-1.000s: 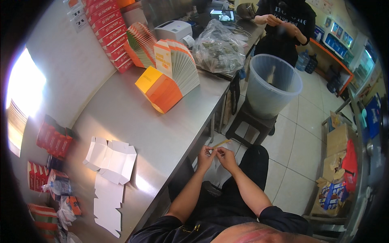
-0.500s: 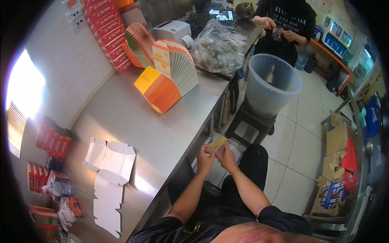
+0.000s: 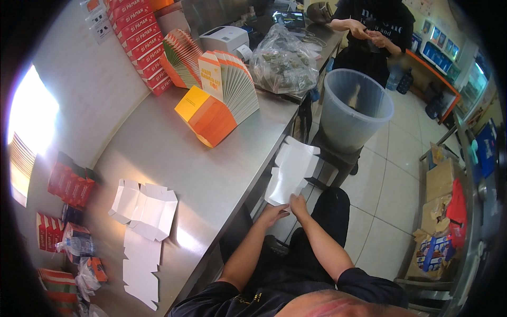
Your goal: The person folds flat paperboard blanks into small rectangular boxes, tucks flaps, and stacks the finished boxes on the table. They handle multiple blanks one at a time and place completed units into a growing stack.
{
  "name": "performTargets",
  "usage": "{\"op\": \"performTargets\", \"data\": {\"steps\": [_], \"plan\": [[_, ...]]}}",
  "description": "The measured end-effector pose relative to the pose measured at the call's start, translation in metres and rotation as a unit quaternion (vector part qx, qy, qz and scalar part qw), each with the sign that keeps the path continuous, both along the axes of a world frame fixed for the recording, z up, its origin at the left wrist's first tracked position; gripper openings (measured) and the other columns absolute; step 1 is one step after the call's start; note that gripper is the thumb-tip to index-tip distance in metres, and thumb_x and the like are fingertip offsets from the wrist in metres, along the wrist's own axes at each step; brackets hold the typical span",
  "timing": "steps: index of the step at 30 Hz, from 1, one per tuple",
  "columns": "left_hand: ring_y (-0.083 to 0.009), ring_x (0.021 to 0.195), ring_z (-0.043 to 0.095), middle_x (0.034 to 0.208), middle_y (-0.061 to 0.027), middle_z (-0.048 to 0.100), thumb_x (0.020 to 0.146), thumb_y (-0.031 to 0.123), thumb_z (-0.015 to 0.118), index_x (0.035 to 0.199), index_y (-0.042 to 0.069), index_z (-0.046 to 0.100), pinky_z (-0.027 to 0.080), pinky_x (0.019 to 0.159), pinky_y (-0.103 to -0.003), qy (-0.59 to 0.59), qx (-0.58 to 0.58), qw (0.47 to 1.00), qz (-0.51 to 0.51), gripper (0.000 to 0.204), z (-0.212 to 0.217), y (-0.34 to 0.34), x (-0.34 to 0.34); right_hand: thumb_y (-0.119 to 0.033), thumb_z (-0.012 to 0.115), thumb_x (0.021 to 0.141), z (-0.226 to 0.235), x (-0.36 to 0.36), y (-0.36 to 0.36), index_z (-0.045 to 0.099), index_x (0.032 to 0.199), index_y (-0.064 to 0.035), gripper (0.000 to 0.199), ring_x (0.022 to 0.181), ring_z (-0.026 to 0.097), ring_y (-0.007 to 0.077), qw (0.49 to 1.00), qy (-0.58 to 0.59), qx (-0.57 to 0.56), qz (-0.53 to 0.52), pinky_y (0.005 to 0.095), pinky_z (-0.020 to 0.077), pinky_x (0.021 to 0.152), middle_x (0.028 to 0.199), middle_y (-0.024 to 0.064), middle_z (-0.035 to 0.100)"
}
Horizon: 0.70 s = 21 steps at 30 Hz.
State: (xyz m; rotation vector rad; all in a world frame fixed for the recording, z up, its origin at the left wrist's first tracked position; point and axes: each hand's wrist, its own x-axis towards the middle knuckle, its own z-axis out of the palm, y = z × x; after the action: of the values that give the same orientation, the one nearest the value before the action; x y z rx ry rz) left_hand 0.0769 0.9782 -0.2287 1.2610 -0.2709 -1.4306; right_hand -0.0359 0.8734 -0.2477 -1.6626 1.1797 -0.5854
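Over my lap, beside the table edge, I hold an unfolded carton blank (image 3: 289, 171) with its white inner face up and its flaps spread. My left hand (image 3: 274, 214) is closed at its near left corner, and my right hand (image 3: 299, 206) pinches its near edge. The fingers under the cardboard are hidden. To the left on the steel table (image 3: 211, 182) lies a partly folded white carton (image 3: 145, 208), touching a flat white cardboard piece (image 3: 140, 269). Farther along stands a fanned stack of orange and yellow folded cartons (image 3: 214, 119).
A translucent bin (image 3: 354, 113) stands on a dark stool (image 3: 338, 158) ahead. Behind it, a person (image 3: 372, 39) holds something small. A plastic bag (image 3: 285, 61) and a white printer (image 3: 224, 38) sit at the table's far end. Red boxes (image 3: 140, 45) are stacked along the wall.
The carton blank, earlier a thin yellow edge between my fingers, now shows its white inside, spread out. My hands have come slightly nearer to me. The other person's hands have shifted a little.
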Motion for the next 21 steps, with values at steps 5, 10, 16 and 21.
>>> {"op": "performTargets", "data": {"steps": [5,10,16,21], "plan": [[-0.0283,0.119,0.056,0.143,-0.0178,0.046,0.077,0.035,0.088,0.149,0.016,0.036,0.05,0.093,-0.049,-0.404,0.171,0.879,0.185,0.091,-0.009,0.016,0.008,-0.002,0.052,0.086,0.064,-0.008,0.023,0.043,0.146,0.001,0.06,0.103,0.065,0.0495,0.991,0.105,-0.084,0.027,0.0519,0.0518,0.089,0.107,0.0355,0.066],[-0.0217,0.103,0.065,0.119,-0.0109,0.064,0.09,0.041,0.077,0.137,0.008,0.048,0.055,0.08,-0.037,-0.227,0.048,0.967,0.103,0.064,0.015,0.012,0.021,0.001,0.058,0.084,0.095,-0.015,0.041,0.048,0.136,-0.0131,0.054,0.097,0.067,0.047,0.962,0.16,-0.124,0.185,0.0533,0.0526,0.084,0.105,0.0267,0.068],[-0.0206,0.094,0.068,0.112,-0.0094,0.066,0.099,0.03,0.067,0.124,0.005,0.056,0.059,0.076,-0.035,-0.056,0.009,0.982,0.181,0.037,0.016,0.01,0.014,-0.009,0.064,0.086,0.106,-0.008,0.051,0.061,0.119,-0.0116,0.034,0.091,0.069,0.0424,0.942,0.101,-0.235,0.218,0.0515,0.0545,0.078,0.1,0.0189,0.071],[-0.0253,0.102,0.068,0.113,-0.0117,0.065,0.101,0.018,0.063,0.118,0.0,0.059,0.059,0.093,-0.04,0.036,-0.058,0.986,0.151,0.026,0.025,0.011,0.019,-0.022,0.072,0.088,0.104,-0.004,0.04,0.067,0.102,-0.0039,0.023,0.082,0.073,0.0367,0.988,0.018,-0.151,0.033,0.0437,0.0558,0.075,0.09,0.0169,0.074]]}}
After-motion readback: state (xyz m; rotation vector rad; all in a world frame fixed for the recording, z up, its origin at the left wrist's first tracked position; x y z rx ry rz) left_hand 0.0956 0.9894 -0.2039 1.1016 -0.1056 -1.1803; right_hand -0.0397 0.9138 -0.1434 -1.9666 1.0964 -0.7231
